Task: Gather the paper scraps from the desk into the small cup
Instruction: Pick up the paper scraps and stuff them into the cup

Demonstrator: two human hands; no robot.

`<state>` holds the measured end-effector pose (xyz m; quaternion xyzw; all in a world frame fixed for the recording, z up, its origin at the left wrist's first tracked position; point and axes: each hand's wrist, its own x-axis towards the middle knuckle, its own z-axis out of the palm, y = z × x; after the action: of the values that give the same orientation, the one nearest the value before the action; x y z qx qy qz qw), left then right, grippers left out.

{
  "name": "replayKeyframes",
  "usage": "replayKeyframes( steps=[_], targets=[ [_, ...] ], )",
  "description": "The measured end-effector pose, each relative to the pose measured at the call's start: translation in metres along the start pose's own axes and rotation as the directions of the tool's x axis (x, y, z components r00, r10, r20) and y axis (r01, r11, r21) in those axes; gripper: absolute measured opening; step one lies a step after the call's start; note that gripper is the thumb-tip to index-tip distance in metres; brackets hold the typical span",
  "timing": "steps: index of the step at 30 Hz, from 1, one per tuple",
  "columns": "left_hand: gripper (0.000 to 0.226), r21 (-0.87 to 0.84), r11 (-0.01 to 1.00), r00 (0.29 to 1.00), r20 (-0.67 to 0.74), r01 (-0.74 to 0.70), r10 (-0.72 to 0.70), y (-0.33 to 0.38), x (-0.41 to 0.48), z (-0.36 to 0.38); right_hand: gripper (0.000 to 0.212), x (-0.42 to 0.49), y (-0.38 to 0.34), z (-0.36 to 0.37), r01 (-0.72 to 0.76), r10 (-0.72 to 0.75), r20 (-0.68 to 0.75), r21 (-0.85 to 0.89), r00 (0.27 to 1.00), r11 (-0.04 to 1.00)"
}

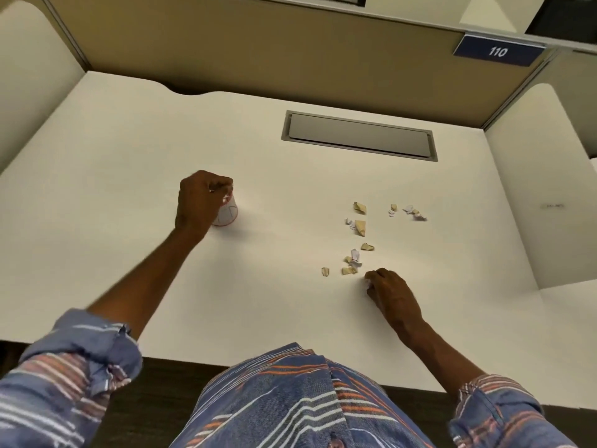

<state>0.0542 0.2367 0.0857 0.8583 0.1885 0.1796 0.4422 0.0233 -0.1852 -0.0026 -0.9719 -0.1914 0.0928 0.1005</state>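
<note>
The left hand (198,202) is curled over the top of the cup (227,213), which stands on the counter (129,189); whether its fingers hold a scrap cannot be told. The right hand (386,287) is closed narrow at the near edge of the scraps (358,226), seemingly pinching a white bit. The rest lie scattered well apart from the cup. They look featherlight, creased and limp, so each likely needs a fingertip pinch at a raised fold; the light cup could tip easily.
</note>
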Motion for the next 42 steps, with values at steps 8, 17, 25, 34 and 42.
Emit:
replayKeyframes(
  steps=[8, 17, 25, 34, 42],
  targets=[
    [0.023, 0.323, 0.945, 0.934, 0.351, -0.059, -0.062, -0.02, 0.04, -0.012, 0.021, 0.002, -0.013, -0.002, -0.247, 0.3, -0.156, 0.29, 0.941, 0.925],
    [0.032, 0.241, 0.963, 0.893, 0.45, -0.124, 0.003, -0.021, 0.051, -0.029, 0.007, 0.042, -0.046, -0.023, -0.399, 0.685, 0.207, 0.907, 0.699, 0.133],
    [0.03, 0.275, 0.924, 0.857, 0.506, -0.265, 0.096, -0.036, 0.043, -0.026, 0.006, 0.127, -0.172, -0.047, -0.318, 0.292, 0.341, 0.94, 0.894, -0.123],
    [0.048, 0.09, 0.994, 0.956, 0.292, -0.06, 0.031, -0.041, 0.053, -0.046, 0.012, 0.206, -0.291, -0.067, -0.146, 0.161, 0.079, 0.873, 0.984, 0.466],
    [0.045, 0.045, 0.999, 0.964, 0.264, -0.025, 0.012, -0.045, 0.05, -0.052, 0.032, 0.23, -0.323, -0.065, -0.005, -0.03, 0.06, 0.505, 0.998, 0.863]
  ],
)
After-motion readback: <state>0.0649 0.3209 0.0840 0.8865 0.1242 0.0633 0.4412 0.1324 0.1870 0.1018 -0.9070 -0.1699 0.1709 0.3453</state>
